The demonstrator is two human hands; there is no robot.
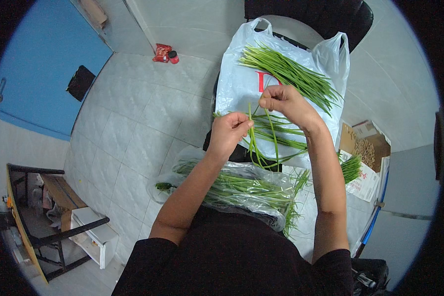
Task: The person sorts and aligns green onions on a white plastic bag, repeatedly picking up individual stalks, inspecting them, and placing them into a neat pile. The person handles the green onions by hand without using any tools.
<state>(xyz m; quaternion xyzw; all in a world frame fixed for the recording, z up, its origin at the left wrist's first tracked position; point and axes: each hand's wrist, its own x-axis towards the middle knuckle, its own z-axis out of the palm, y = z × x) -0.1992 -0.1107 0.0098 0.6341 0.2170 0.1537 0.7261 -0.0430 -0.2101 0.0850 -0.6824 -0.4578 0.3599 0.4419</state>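
My left hand (230,134) pinches a few green stalks (252,142), long and thin like garlic chives, which hang down below its fingertips. To its upper right, my right hand (285,105) has thumb and forefinger closed on a thin stalk. Under both hands a white plastic bag (231,83) with red print lies spread over a dark seat. A neat bundle of green stalks (288,74) rests on its upper part, and looser stalks (281,129) lie lower down, partly behind my hands. Nearer my body, a clear plastic bag (251,188) holds more long green stalks, partly covered by my left forearm.
A cardboard box (383,144) with brown pieces stands at the right, by another green bunch (350,169). A red packet (162,53) and a small dark-lidded jar (173,57) sit by the wall. A black-framed table (70,235) is at the lower left, a blue door (51,63) above.
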